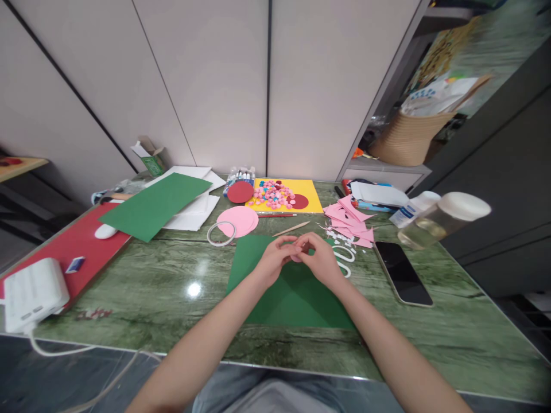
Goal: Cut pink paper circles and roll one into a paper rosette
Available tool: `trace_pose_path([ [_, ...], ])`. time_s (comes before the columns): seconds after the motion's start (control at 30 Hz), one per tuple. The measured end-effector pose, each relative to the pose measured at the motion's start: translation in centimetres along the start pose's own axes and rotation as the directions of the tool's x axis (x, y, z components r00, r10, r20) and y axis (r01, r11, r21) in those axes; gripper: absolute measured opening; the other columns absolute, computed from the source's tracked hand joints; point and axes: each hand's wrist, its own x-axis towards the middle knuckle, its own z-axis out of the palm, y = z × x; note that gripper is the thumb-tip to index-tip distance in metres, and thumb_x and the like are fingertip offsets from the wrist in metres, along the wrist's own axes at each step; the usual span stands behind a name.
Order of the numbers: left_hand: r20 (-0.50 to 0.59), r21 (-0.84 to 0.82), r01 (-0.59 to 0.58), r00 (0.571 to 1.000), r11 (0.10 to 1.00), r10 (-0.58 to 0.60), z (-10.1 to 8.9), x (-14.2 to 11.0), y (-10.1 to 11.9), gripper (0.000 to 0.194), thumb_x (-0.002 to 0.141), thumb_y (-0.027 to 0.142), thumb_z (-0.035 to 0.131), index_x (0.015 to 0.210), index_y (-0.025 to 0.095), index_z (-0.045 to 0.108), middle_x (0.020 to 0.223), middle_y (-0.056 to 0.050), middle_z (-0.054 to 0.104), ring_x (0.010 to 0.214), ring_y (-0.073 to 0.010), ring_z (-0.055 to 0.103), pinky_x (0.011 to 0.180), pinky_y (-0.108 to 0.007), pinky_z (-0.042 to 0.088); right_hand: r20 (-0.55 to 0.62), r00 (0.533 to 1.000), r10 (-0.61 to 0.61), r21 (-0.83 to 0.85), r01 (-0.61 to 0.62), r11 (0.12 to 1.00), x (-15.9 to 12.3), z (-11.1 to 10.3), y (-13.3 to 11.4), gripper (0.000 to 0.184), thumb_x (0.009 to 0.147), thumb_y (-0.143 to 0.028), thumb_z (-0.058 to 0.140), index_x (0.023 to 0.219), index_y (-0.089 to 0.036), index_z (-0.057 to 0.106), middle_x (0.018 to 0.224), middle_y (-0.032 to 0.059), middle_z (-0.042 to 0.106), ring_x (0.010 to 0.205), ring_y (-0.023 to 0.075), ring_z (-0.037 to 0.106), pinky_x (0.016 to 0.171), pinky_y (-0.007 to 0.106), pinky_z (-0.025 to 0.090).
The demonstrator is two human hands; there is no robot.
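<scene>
Above a dark green sheet [293, 307], my left hand [278, 261] and my right hand [321, 258] meet, both with pinched fingers. Between their fingertips is a small pink paper piece [296, 258], partly hidden by the fingers. White-handled scissors [346, 253] lie just right of my right hand, their blades out of sight. A thin wooden stick [291, 229] rests beyond the hands. Left of it are pink paper circles [243, 220] with a roll of tape [221, 234] overlapping their edge.
A yellow sheet [312, 194] carries many small pink, red and blue pieces [275, 195] and a red circle. Pink paper scraps [350, 221], a phone [402, 272] and a bottle [443, 221] stand or lie right. Left are a green sheet [159, 203] and a white power strip [37, 292].
</scene>
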Motion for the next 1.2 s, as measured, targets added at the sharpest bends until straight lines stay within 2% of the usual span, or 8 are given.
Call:
trace_pose_path([
  [0.13, -0.026, 0.005, -0.015, 1.0, 1.0, 0.015, 0.05, -0.03, 0.22, 0.032, 0.059, 0.014, 0.069, 0.089, 0.013, 0.059, 0.072, -0.002, 0.065, 0.064, -0.0108, 0.058, 0.066, -0.024, 0.041, 0.013, 1.0, -0.023, 0.001, 0.023, 1.0, 0.1, -0.13, -0.21, 0.005, 0.071, -0.016, 0.06, 0.073, -0.02, 0.057, 0.077, -0.0001, 0.057, 0.062, 0.0128, 0.052, 0.059, 0.026, 0.044],
  [0.3, -0.054, 0.036, -0.036, 0.998, 0.999, 0.038, -0.32, 0.11, 0.58, 0.031, 0.058, 0.012, 0.067, 0.088, 0.014, 0.059, 0.065, 0.0, 0.063, 0.059, -0.0086, 0.056, 0.064, -0.023, 0.04, 0.057, 0.994, -0.096, 0.052, 0.093, 0.994, 0.16, -0.5, -0.12, 0.011, 0.074, -0.016, 0.058, 0.083, -0.021, 0.064, 0.086, 0.0032, 0.06, 0.072, 0.0149, 0.057, 0.066, 0.029, 0.048],
  [0.5, -0.034, 0.098, -0.021, 0.999, 0.995, 0.024, -0.23, 0.13, 0.85, 0.031, 0.056, 0.011, 0.066, 0.086, 0.013, 0.061, 0.069, -0.002, 0.063, 0.065, -0.0114, 0.058, 0.065, -0.024, 0.041, 0.128, 0.982, -0.136, 0.034, 0.133, 0.991, 0.24, -0.95, 0.06, 0.016, 0.075, -0.015, 0.058, 0.086, -0.024, 0.066, 0.092, 0.0029, 0.061, 0.078, 0.0155, 0.057, 0.07, 0.029, 0.048],
  [0.6, -0.05, 0.084, -0.027, 0.998, 0.996, 0.032, -0.16, 0.12, 0.65, 0.033, 0.057, 0.013, 0.069, 0.089, 0.014, 0.06, 0.071, -0.002, 0.064, 0.066, -0.0114, 0.059, 0.067, -0.025, 0.041, 0.093, 0.989, -0.115, 0.01, 0.115, 0.993, 0.26, -0.8, 0.19, 0.016, 0.076, -0.014, 0.057, 0.085, -0.023, 0.066, 0.091, 0.0032, 0.061, 0.08, 0.0163, 0.058, 0.069, 0.03, 0.047],
  [0.73, -0.045, 0.028, -0.048, 0.998, 0.998, 0.049, -0.04, 0.03, 0.23, 0.033, 0.059, 0.016, 0.07, 0.089, 0.014, 0.058, 0.069, -0.001, 0.064, 0.062, -0.0096, 0.058, 0.069, -0.025, 0.042, 0.005, 0.997, -0.071, 0.002, 0.071, 0.997, 0.15, -0.35, 0.29, 0.011, 0.075, -0.015, 0.057, 0.081, -0.021, 0.063, 0.087, 0.0031, 0.06, 0.07, 0.0147, 0.056, 0.064, 0.029, 0.047],
  [0.87, -0.041, 0.009, -0.035, 0.999, 0.999, 0.035, 0.2, -0.14, 0.01, 0.034, 0.058, 0.015, 0.071, 0.089, 0.013, 0.058, 0.07, -0.001, 0.065, 0.065, -0.0105, 0.059, 0.069, -0.025, 0.041, -0.03, 0.999, -0.033, -0.007, 0.032, 0.999, 0.01, -0.07, 0.2, 0.005, 0.072, -0.015, 0.059, 0.073, -0.02, 0.058, 0.081, 0.0016, 0.059, 0.065, 0.014, 0.054, 0.061, 0.028, 0.045],
  [1.03, -0.05, -0.002, -0.023, 0.998, 1.0, 0.022, 0.34, -0.16, -0.01, 0.035, 0.056, 0.014, 0.072, 0.088, 0.014, 0.059, 0.07, -0.001, 0.065, 0.064, -0.01, 0.058, 0.068, -0.024, 0.041, -0.032, 0.999, -0.002, -0.013, 0.002, 1.0, -0.02, -0.03, 0.02, 0.009, 0.069, -0.015, 0.061, 0.069, -0.02, 0.053, 0.077, 0.0002, 0.058, 0.063, 0.0139, 0.053, 0.06, 0.027, 0.044],
  [1.2, -0.075, -0.019, -0.041, 0.996, 0.999, 0.04, 0.09, -0.05, 0.4, 0.032, 0.056, 0.012, 0.069, 0.086, 0.014, 0.059, 0.063, 0.001, 0.063, 0.058, -0.009, 0.055, 0.064, -0.024, 0.039, 0.007, 0.999, -0.033, -0.002, 0.033, 0.999, 0.02, -0.29, -0.37, 0.005, 0.073, -0.019, 0.061, 0.078, -0.02, 0.06, 0.083, 0.0021, 0.059, 0.065, 0.014, 0.055, 0.062, 0.028, 0.046],
])
